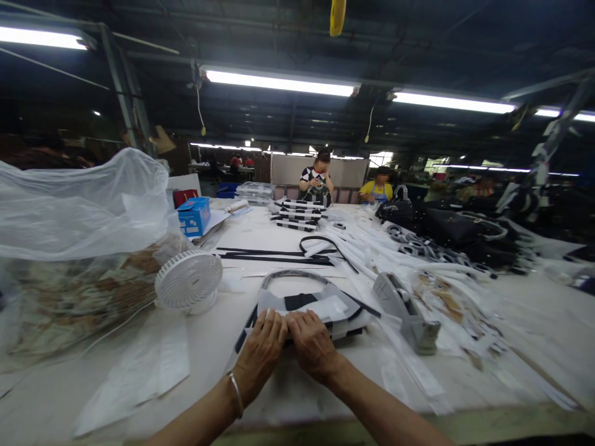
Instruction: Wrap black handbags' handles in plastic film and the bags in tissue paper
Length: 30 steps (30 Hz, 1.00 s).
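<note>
A black-and-white bag [297, 301] lies on the white table in front of me, its wrapped handle [292, 272] arching toward the far side. My left hand [266, 337] and my right hand [312, 341] meet side by side at its near edge. Fingers of both hands are curled over that edge, and the thumbs are mostly hidden beneath. A pale sheet of wrapping [325, 308] covers part of the bag just beyond my right hand. One dark strap [360, 301] runs off the bag's right side.
Right of the bag stands a grey tape dispenser [404, 313], near loose white wrapping strips. On the left are a white fan [189, 282], a blue box [194, 215] and a large plastic sack [79, 297]. Black straps [279, 255], stacked bags [300, 215] and two people are farther back.
</note>
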{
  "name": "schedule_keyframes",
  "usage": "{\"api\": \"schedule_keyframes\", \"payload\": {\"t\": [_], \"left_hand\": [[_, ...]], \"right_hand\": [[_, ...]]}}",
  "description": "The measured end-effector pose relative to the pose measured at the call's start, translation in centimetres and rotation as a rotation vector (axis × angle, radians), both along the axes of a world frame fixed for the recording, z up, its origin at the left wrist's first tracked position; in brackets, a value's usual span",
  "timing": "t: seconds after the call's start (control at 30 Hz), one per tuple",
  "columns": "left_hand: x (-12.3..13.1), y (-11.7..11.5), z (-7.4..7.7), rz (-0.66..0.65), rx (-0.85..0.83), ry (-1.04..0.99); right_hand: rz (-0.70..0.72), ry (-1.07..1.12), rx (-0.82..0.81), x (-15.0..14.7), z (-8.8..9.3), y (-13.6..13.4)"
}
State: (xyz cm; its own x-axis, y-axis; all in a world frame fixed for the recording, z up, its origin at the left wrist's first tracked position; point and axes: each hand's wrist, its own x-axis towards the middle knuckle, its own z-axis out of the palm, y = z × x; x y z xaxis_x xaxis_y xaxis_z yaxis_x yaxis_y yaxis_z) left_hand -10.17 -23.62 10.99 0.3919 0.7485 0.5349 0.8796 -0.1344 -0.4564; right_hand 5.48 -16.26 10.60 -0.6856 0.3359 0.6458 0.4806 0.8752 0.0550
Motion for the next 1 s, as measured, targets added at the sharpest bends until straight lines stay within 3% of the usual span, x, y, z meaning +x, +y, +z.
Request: {"api": "schedule_keyframes", "payload": {"t": [0.1, 0.27, 0.53, 0.73, 1.0], "left_hand": [[-0.2, 0.4, -0.1, -0.078, 0.115, -0.014], [-0.8, 0.3, 0.9, -0.172, 0.082, -0.13], [-0.3, -0.7, -2.1, -0.23, 0.214, -0.313], [-0.1, -0.5, -2.7, -0.219, 0.304, -0.392], [-0.8, -0.6, -3.6, -0.181, 0.27, -0.325]], "right_hand": [[0.012, 0.005, -0.024, 0.1, 0.3, -0.1], [0.037, 0.034, -0.019, 0.2, 0.3, 0.0], [0.059, 0.154, 0.137, 0.2, -3.5, -0.3], [0.064, 0.136, 0.157, 0.5, -2.7, -0.7], [0.051, 0.158, 0.164, 0.3, -2.5, -0.9]]}}
